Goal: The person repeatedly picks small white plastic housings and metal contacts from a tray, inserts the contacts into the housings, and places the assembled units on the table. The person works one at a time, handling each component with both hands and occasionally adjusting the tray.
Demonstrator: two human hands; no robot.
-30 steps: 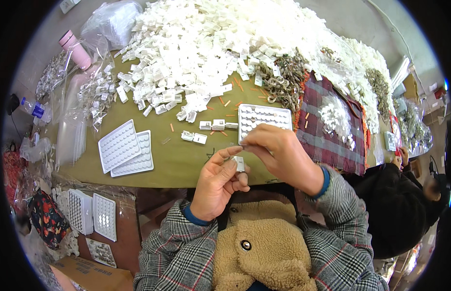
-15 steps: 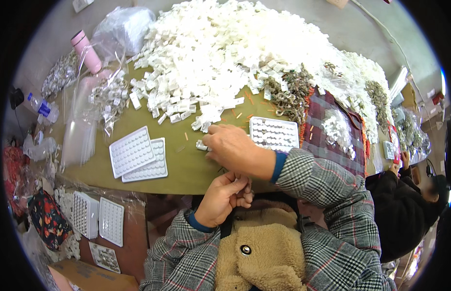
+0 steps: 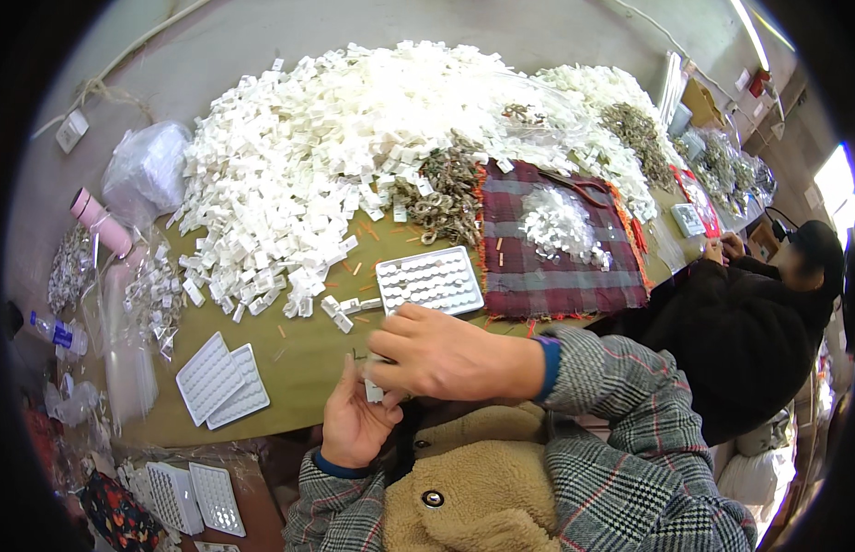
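Over tabletop (image 3: 298, 385), left hand (image 3: 355, 427) gripping boxy white plastic piece (image 3: 373, 392), right hand (image 3: 438, 356), grip unclear

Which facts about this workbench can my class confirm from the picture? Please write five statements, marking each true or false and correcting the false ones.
1. A small white plastic part shows between the left hand and the right hand. True.
2. Small translucent pieces lie on the plaid cloth. True.
3. The pink bottle lies on the plaid cloth. False: it is at the far left, away from the cloth.
4. Two white plastic trays at the left overlap. True.
5. The right hand is inside the big white heap. False: it is at the left hand.
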